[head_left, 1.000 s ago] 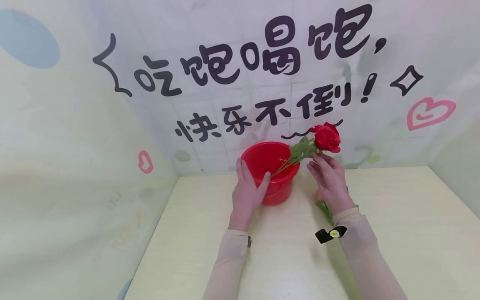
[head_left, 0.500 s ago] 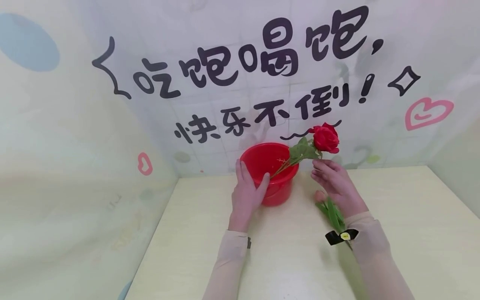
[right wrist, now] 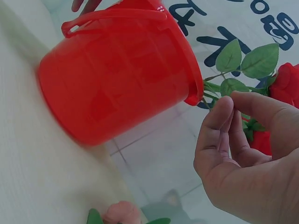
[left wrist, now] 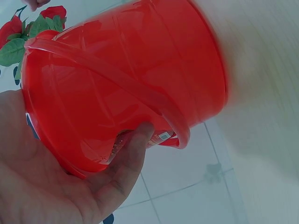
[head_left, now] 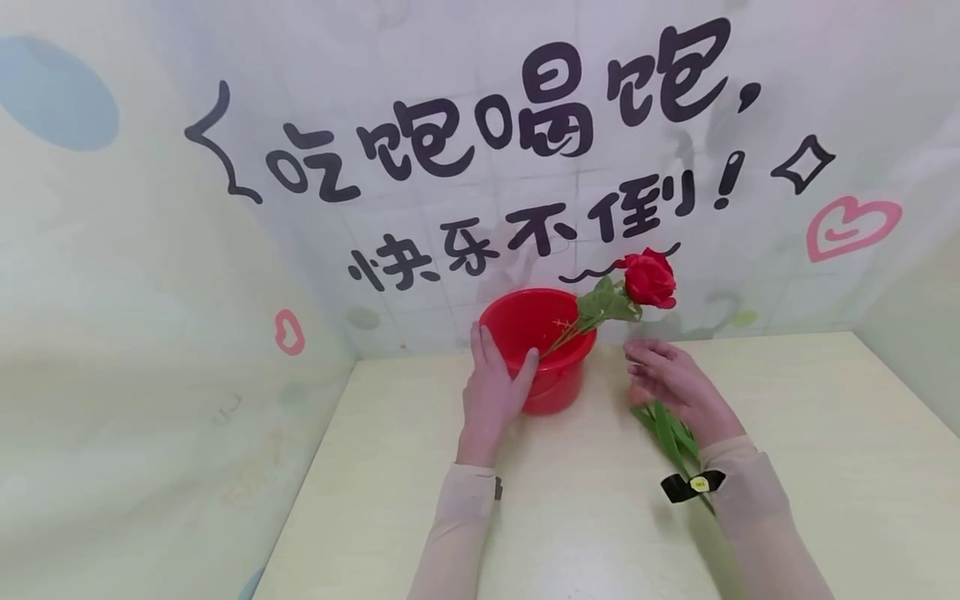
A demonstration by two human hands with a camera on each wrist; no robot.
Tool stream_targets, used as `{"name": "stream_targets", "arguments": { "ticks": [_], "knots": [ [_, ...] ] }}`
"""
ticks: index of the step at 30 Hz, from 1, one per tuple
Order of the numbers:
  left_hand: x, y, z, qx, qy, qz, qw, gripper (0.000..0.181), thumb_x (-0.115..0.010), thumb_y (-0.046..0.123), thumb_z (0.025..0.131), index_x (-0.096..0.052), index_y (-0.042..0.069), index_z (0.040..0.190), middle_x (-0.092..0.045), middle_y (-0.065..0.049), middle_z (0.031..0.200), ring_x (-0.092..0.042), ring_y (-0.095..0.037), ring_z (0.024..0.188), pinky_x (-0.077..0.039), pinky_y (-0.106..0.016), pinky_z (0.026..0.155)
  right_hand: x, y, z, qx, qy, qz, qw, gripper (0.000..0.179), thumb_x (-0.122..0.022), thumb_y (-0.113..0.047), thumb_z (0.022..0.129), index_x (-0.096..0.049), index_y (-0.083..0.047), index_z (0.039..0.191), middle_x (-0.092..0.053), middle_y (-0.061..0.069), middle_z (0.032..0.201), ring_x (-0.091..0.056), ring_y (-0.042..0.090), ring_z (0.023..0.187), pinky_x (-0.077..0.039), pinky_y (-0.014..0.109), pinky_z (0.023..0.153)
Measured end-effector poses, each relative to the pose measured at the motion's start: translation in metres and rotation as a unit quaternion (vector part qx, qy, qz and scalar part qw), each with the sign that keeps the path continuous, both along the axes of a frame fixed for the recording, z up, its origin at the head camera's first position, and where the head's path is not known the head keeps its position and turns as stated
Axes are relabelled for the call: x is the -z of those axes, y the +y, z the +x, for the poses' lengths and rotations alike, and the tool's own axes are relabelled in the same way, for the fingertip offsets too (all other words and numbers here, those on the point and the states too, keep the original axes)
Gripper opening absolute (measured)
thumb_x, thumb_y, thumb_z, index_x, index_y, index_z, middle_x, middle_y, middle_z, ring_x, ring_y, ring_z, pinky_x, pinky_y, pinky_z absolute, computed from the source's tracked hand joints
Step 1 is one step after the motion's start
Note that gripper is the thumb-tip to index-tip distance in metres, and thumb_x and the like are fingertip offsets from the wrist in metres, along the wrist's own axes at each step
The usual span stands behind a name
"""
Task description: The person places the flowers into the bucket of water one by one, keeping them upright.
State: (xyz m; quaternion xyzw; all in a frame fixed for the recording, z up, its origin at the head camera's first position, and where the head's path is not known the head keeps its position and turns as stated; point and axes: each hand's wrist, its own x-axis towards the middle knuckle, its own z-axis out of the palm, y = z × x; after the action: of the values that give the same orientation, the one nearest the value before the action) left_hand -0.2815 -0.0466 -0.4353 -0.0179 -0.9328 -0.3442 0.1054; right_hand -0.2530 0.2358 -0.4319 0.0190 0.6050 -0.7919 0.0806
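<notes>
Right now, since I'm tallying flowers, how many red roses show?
2: in the left wrist view, one rose at far left, another rose to its right, both heads outside the bucket; more may be hidden.

- Bucket (head_left: 553, 393): glossy plain red.
- Label (left wrist: 164, 136) on it: dark red print, white block with barcode lines.
- Rose (head_left: 650, 280), at the bucket's two o'clock: deep red, with green leaves (head_left: 606, 303).
- Flower (right wrist: 122, 213), at the bucket's four o'clock: pale peach-pink, with brighter green blades (head_left: 666, 435).
- Tabletop (head_left: 585, 525): pale cream, faint grain.
- Backdrop (head_left: 420, 50): greyish white, thin grid lines; bold black lettering (head_left: 552, 72) toward twelve, blue oval (head_left: 56, 93) toward ten, pink outlined heart (head_left: 853, 232) toward three.
- Sleeves (head_left: 750, 493): pinkish beige.
- Strap (head_left: 675, 488) at the right cuff: black, yellow tag (head_left: 700, 484).
</notes>
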Motion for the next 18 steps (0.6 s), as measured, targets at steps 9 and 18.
{"name": "stream_targets", "arguments": {
  "ticks": [9, 18],
  "knots": [
    [0.005, 0.000, 0.003, 0.000, -0.006, 0.000, 1.0000, 0.114, -0.077, 0.052, 0.091, -0.005, 0.012, 0.170, -0.033, -0.011, 0.166, -0.067, -0.032, 0.115, -0.063, -0.049, 0.089, 0.009, 0.004, 0.009, -0.005, -0.005, -0.006, 1.0000, 0.014, -0.064, -0.018, 0.107, -0.067, -0.009, 0.117, -0.066, -0.003, 0.096, -0.064, 0.010, 0.084, -0.059, 0.022, 0.075],
    [0.002, 0.000, 0.000, 0.001, -0.002, 0.008, 1.0000, 0.115, -0.078, 0.051, 0.091, -0.005, 0.012, 0.170, -0.031, -0.011, 0.167, -0.066, -0.033, 0.118, -0.062, -0.050, 0.091, 0.016, 0.010, 0.010, -0.006, -0.001, -0.028, 0.9996, 0.013, -0.061, -0.014, 0.108, -0.072, -0.016, 0.101, -0.067, -0.001, 0.096, -0.067, 0.012, 0.085, -0.059, 0.021, 0.076]
  ]
}}
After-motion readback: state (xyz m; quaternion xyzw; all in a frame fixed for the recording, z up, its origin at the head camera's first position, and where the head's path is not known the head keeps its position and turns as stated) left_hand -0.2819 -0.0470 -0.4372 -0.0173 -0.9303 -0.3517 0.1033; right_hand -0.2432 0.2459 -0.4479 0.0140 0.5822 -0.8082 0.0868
